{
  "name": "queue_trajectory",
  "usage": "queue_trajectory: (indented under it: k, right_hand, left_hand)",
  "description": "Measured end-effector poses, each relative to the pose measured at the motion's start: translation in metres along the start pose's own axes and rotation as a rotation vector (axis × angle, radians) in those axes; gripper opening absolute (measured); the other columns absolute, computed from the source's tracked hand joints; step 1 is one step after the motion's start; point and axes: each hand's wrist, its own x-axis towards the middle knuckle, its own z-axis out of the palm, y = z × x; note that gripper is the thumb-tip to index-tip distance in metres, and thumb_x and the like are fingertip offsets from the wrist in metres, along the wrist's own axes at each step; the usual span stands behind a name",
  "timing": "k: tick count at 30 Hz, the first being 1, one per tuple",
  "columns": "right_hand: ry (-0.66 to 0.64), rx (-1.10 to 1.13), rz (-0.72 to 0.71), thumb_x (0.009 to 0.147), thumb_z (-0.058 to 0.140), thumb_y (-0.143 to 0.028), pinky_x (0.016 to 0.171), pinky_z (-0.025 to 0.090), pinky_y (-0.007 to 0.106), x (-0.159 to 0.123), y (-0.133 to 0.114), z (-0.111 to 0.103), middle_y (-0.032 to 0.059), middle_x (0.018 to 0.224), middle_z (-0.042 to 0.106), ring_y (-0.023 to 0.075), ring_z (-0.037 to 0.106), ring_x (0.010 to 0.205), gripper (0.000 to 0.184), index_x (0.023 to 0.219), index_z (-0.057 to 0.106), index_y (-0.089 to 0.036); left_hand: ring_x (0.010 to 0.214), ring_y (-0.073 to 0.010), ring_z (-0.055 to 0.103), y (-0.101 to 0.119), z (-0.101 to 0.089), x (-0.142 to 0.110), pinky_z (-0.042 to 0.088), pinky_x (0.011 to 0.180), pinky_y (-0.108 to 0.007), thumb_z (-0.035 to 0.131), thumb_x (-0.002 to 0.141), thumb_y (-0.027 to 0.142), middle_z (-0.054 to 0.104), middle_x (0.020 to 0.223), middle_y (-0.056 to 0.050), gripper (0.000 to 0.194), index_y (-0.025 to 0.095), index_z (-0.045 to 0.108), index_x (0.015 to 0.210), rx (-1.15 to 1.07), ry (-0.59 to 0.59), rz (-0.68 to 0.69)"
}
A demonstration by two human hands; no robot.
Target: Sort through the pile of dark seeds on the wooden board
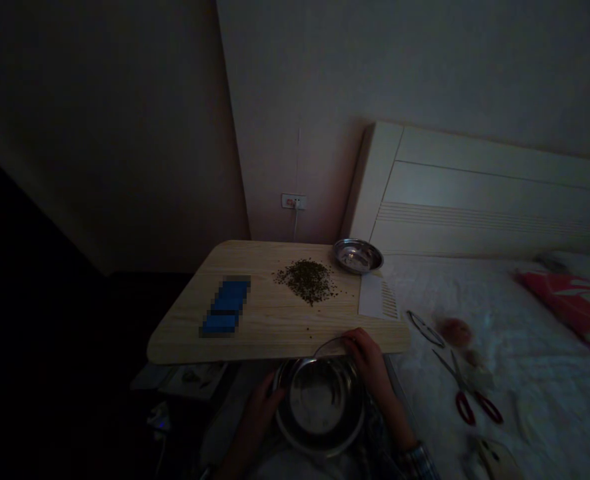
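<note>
A shiny metal bowl [319, 443] is tilted below the front edge of the small wooden table [269, 343]. My left hand [265, 400] grips the bowl's left rim. At the table's edge, above the bowl's right side, my right hand [367, 360] is closed on a thin, curved, see-through piece [329, 347] whose kind I cannot make out. Beyond my hands lies a loose heap of small dark-green grains [305, 279], with a few stray ones nearer the front edge. Dim light hides much of the fingers.
On the table are a second metal bowl [359, 256], a white comb-like card [377, 297] and a pixelated blue item [227, 305]. To the right, the bed [439, 287] holds red-handled scissors [467, 393], an oval ring-like object [425, 329] and a phone [497, 459]. A wall stands behind.
</note>
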Motion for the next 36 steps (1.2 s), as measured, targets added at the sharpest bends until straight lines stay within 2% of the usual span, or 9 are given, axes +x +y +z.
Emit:
queue_trajectory:
  k: [10,17,23,27,32,36]
  right_hand:
    - [0.01,0.035,0.006,0.086,0.045,-0.024,0.074,0.044,0.029,-0.001,0.001,0.0,0.0038,0.084,0.06,0.0175,0.055,0.081,0.016,0.088,0.06,-0.02]
    - [0.034,0.107,0.082,0.084,0.048,-0.028,0.073,0.044,0.028,-0.005,-0.003,0.002,0.0035,0.084,0.063,0.0176,0.057,0.081,0.015,0.087,0.061,-0.019]
    - [0.053,0.115,0.106,0.085,0.048,-0.031,0.071,0.045,0.028,-0.004,-0.005,0.004,0.0037,0.084,0.063,0.0177,0.057,0.079,0.017,0.088,0.06,-0.02]
    - [0.055,0.103,0.098,0.084,0.048,-0.032,0.07,0.045,0.028,-0.004,-0.004,0.003,0.004,0.083,0.063,0.0179,0.058,0.078,0.018,0.088,0.061,-0.02]
    - [0.082,0.077,0.098,0.084,0.048,-0.031,0.071,0.046,0.028,-0.004,-0.004,0.003,0.0046,0.086,0.064,0.0181,0.058,0.079,0.018,0.09,0.061,-0.02]
    - [0.1,0.07,0.086,0.085,0.047,-0.029,0.072,0.046,0.029,-0.005,-0.005,0.004,0.0052,0.087,0.064,0.0182,0.058,0.081,0.018,0.091,0.061,-0.02]
  left_hand:
    - [0.112,-0.0273,0.056,-0.004,0.0,0.001,0.041,0.097,-0.033,0.052,0.067,0.028,0.066,0.117,-0.008,0.042,0.014,0.064,0.105,0.026,0.03,0.001]
    - [0.114,-0.0257,0.054,-0.006,0.001,0.002,0.04,0.098,-0.032,0.05,0.069,0.029,0.062,0.121,-0.013,0.046,0.009,0.06,0.109,0.01,-0.001,0.006]
    - [0.114,-0.0259,0.054,0.005,-0.001,-0.003,0.04,0.097,-0.033,0.05,0.069,0.027,0.066,0.117,-0.005,0.039,0.018,0.064,0.105,0.01,0.012,-0.03]
    - [0.114,-0.025,0.055,0.01,-0.001,-0.005,0.04,0.098,-0.031,0.051,0.068,0.026,0.067,0.115,-0.005,0.038,0.018,0.065,0.103,0.028,0.049,-0.048]
    - [0.113,-0.0242,0.055,0.004,0.0,-0.002,0.04,0.097,-0.029,0.052,0.068,0.027,0.066,0.116,-0.006,0.04,0.016,0.063,0.105,0.032,0.041,-0.031]
    - [0.112,-0.0255,0.056,0.0,0.0,0.0,0.042,0.096,-0.031,0.051,0.069,0.028,0.066,0.115,-0.01,0.041,0.012,0.062,0.105,0.035,0.038,-0.019]
